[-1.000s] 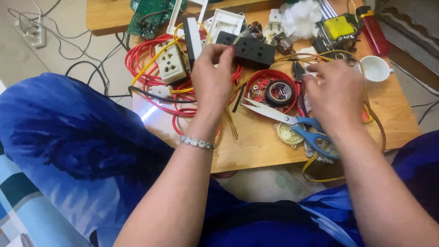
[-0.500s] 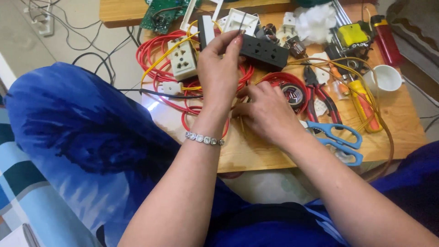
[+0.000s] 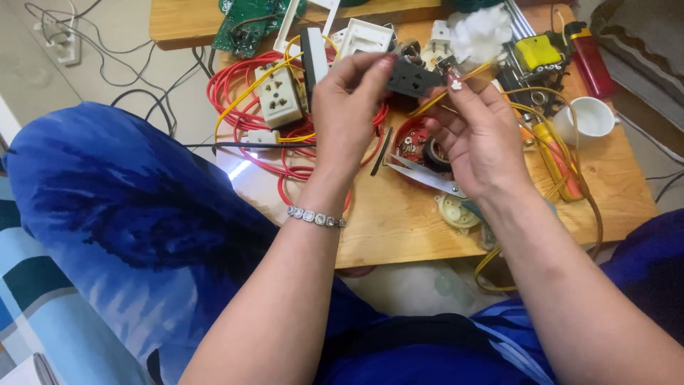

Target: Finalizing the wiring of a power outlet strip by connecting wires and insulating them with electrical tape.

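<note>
Hands meet over the middle of a low wooden table (image 3: 399, 228), seen from above with blue-clad knees nearest the camera. Left hand (image 3: 349, 114), a beaded bracelet (image 3: 317, 217) at its wrist, pinches one end of a black socket block (image 3: 413, 77) between thumb and fingertips, holding it raised above the tabletop. Right hand (image 3: 474, 132) is closed round a yellow wire (image 3: 463, 77), thumb and forefinger nipping it just where it touches the block's far end, at about one o'clock from the knuckles.

Judging from this grip, the work is feeding the wire end into the block. It would go best with the block kept steady and level, the pinch close to the wire's tip so it cannot buckle, and the slack led away clear of other cables.

Directly under the right palm, at six o'clock, lie scissors (image 3: 420, 173) with blades pointing to nine o'clock, beside a red tray (image 3: 407, 146) holding a roll of black tape (image 3: 436, 155). At nine o'clock from the left hand a cream wall socket (image 3: 279, 96) sits on loops of red cable (image 3: 235, 93). At three o'clock stands a white cup (image 3: 588, 117), with a red lighter (image 3: 590, 57) beyond it. Farthest off, at twelve o'clock, are a green circuit board (image 3: 249, 25) and a tuft of white cotton (image 3: 479, 32).
</note>
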